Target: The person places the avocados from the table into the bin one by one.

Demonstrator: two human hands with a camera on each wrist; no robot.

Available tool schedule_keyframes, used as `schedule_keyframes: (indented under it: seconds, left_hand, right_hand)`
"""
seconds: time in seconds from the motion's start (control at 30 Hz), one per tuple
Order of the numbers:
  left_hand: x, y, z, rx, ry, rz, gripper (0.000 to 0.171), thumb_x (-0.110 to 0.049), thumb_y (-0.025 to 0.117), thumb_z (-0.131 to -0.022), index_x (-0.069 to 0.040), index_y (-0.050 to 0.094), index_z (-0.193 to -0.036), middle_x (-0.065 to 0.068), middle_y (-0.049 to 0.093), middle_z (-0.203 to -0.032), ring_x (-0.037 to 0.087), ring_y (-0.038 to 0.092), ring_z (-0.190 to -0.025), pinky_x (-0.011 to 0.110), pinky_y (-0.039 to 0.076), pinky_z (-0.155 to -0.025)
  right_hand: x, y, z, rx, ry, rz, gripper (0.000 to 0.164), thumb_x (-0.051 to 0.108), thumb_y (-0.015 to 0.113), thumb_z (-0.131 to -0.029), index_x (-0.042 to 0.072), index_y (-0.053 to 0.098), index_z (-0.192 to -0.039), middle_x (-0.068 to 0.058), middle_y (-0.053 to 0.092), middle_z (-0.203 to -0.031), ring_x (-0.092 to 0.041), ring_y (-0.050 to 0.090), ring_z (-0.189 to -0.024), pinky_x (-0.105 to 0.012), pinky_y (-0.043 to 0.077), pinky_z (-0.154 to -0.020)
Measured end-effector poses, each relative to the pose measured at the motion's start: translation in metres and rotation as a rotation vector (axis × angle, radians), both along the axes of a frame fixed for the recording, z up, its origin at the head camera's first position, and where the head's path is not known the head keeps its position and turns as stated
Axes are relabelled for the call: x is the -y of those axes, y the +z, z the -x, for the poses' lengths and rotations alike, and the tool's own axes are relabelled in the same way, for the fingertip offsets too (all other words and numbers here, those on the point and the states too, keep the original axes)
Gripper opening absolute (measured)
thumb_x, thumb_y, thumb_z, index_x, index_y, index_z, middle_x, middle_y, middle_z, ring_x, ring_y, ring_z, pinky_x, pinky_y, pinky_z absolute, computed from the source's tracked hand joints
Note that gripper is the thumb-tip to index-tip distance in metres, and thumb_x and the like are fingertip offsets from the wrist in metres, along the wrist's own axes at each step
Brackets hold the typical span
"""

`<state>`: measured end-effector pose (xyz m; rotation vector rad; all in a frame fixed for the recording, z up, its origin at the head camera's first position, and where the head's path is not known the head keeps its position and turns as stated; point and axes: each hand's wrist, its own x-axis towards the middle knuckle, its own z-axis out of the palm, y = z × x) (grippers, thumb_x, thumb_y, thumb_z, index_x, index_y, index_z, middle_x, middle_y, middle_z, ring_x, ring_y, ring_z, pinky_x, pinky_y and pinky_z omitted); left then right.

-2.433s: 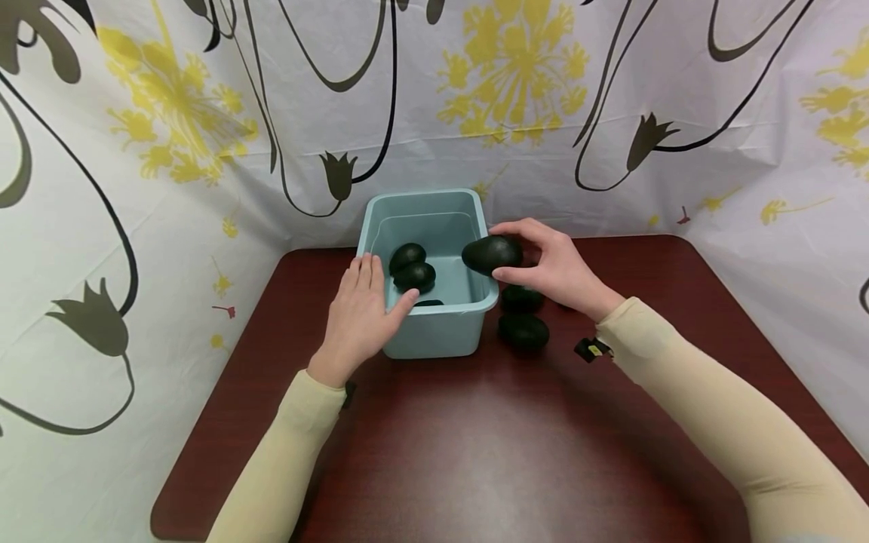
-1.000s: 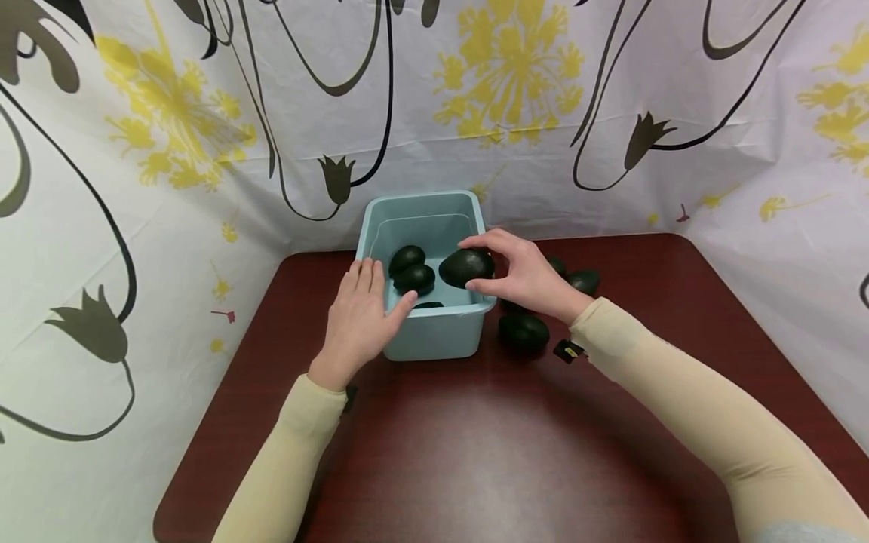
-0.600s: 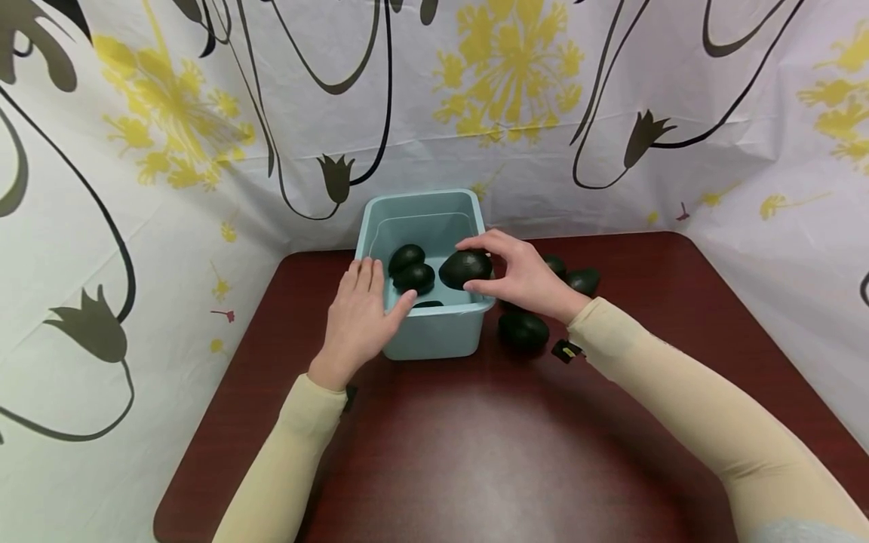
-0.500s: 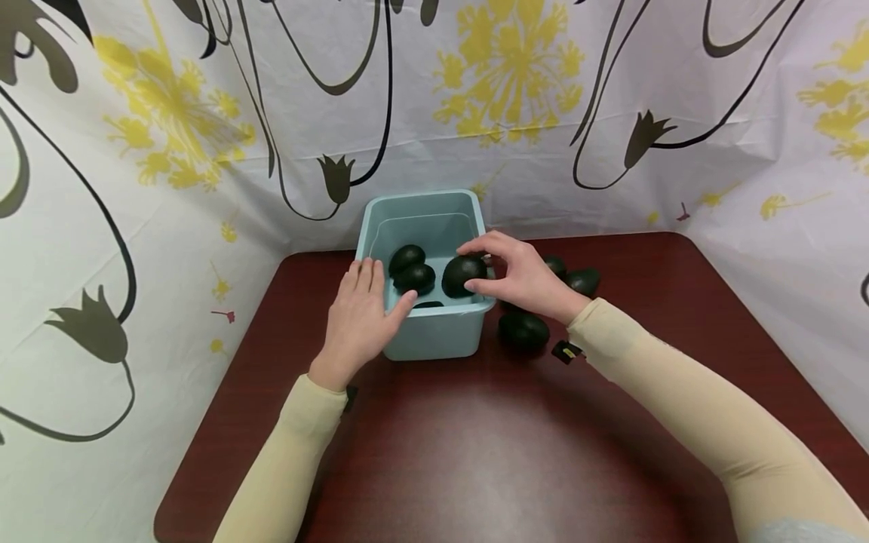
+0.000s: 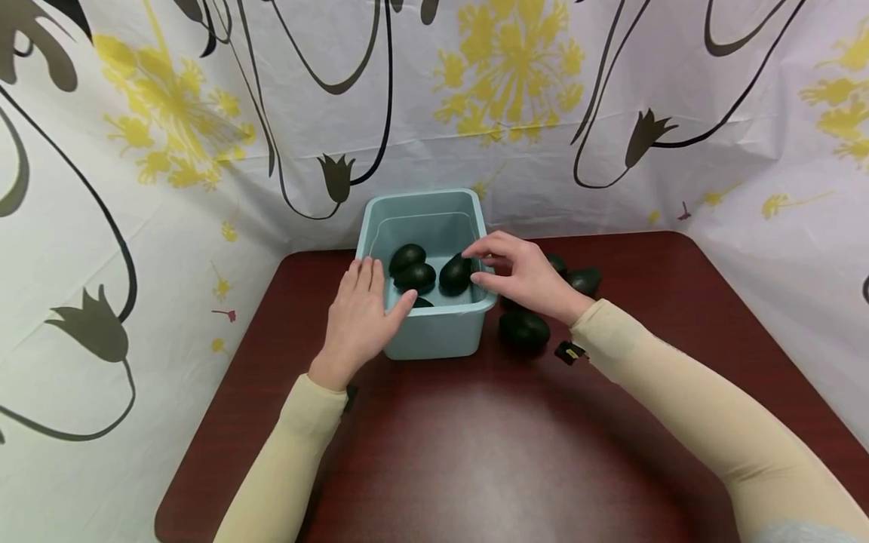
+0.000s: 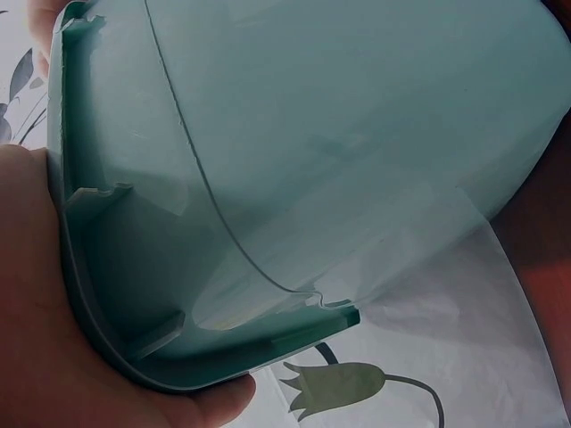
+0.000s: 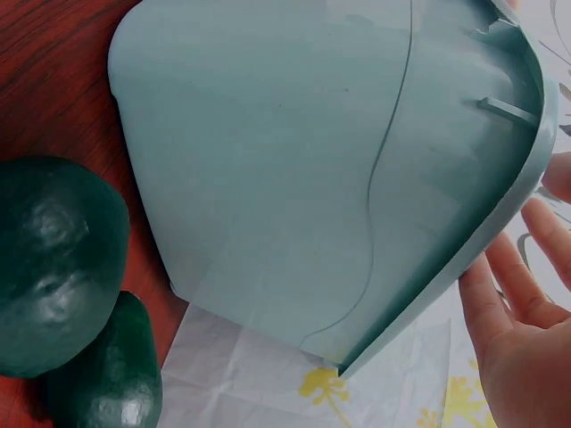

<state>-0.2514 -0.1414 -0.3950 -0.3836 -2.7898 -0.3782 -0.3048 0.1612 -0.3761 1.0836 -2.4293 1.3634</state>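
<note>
A light blue plastic bin (image 5: pixel 434 335) stands on the table with several dark green avocados in it. My left hand (image 5: pixel 360 320) lies along its left rim, fingers straight; the left wrist view has this hand (image 6: pixel 36 339) against the rim of the bin (image 6: pixel 357 134). Over the right rim hovers my right hand (image 5: pixel 526 273), fingers loosely bent and parted. Just left of those fingertips, an avocado (image 5: pixel 453 277) leans inside the bin. Two more avocados (image 5: pixel 411 270) lie at the bin's left, and another is mostly hidden behind the front wall.
Several avocados (image 5: pixel 524 332) lie on the dark red table (image 5: pixel 462 452) right of the bin, some partly hidden under the right hand. The right wrist view shows two avocados (image 7: pixel 58 259) beside the bin (image 7: pixel 259 160). A patterned sheet (image 5: pixel 421 90) hangs behind the table.
My right hand carried an avocado leftward over the bin, lowered it and let go; it now sits tilted inside. The fingers have drawn back slightly. My left hand stays on the rim.
</note>
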Motion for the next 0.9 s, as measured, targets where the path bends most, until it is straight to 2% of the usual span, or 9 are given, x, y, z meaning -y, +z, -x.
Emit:
schedule_keyframes:
  seconds: [0.1, 0.23, 0.4, 0.5, 0.67, 0.9]
  left_hand:
    - [0.0, 0.0, 0.0, -0.001, -0.001, 0.001, 0.099, -0.075, 0.025, -0.097, 0.004, 0.03, -0.156, 0.021, 0.026, -0.162, 0.036, 0.017, -0.151, 0.05, 0.031, -0.115]
    - [-0.001, 0.001, -0.001, 0.002, -0.001, 0.006, 0.097, -0.073, 0.028, -0.097, 0.004, 0.03, -0.156, 0.021, 0.026, -0.162, 0.036, 0.017, -0.151, 0.05, 0.029, -0.116]
    - [-0.001, 0.002, -0.002, 0.008, 0.0, 0.0, 0.097, -0.073, 0.028, -0.097, 0.003, 0.029, -0.156, 0.021, 0.025, -0.162, 0.036, 0.017, -0.151, 0.05, 0.029, -0.116]
    - [-0.001, 0.002, -0.002, 0.008, -0.001, -0.003, 0.098, -0.074, 0.028, -0.097, 0.003, 0.029, -0.156, 0.021, 0.026, -0.162, 0.036, 0.016, -0.151, 0.05, 0.03, -0.116]
    - [-0.001, 0.002, -0.002, 0.006, -0.002, -0.001, 0.098, -0.074, 0.028, -0.097, 0.004, 0.029, -0.156, 0.021, 0.026, -0.162, 0.036, 0.016, -0.151, 0.05, 0.029, -0.116]
    - [-0.002, 0.002, -0.002, 0.004, 0.0, -0.007, 0.097, -0.073, 0.029, -0.097, 0.004, 0.029, -0.156, 0.02, 0.026, -0.162, 0.036, 0.017, -0.151, 0.051, 0.031, -0.115]
  right_hand:
    - [-0.001, 0.003, -0.004, 0.021, 0.0, 0.017, 0.033, 0.017, 0.074, -0.093, 0.025, 0.067, -0.124, 0.002, 0.06, -0.125, -0.01, 0.059, -0.115, -0.041, 0.049, -0.1]
    - [-0.002, 0.016, -0.016, 0.027, -0.002, 0.028, 0.032, 0.009, 0.072, -0.094, 0.018, 0.067, -0.124, -0.007, 0.06, -0.126, -0.012, 0.059, -0.115, -0.049, 0.048, -0.1]
    - [-0.005, 0.026, -0.027, 0.042, -0.006, 0.016, 0.03, 0.008, 0.07, -0.095, 0.015, 0.067, -0.125, -0.005, 0.06, -0.124, -0.018, 0.061, -0.114, -0.051, 0.049, -0.099]
    - [-0.012, 0.019, -0.022, 0.046, -0.017, 0.013, 0.032, 0.008, 0.071, -0.095, 0.017, 0.067, -0.125, -0.002, 0.06, -0.122, -0.023, 0.061, -0.113, -0.051, 0.049, -0.098]
    - [-0.027, 0.001, -0.008, 0.021, -0.038, 0.001, 0.034, 0.016, 0.074, -0.094, 0.023, 0.067, -0.126, -0.002, 0.061, -0.125, -0.023, 0.061, -0.114, -0.046, 0.051, -0.097]
    - [-0.041, -0.003, -0.009, -0.005, -0.048, -0.036, 0.035, 0.026, 0.073, -0.095, 0.019, 0.067, -0.128, 0.002, 0.061, -0.126, -0.02, 0.06, -0.115, -0.044, 0.051, -0.097]
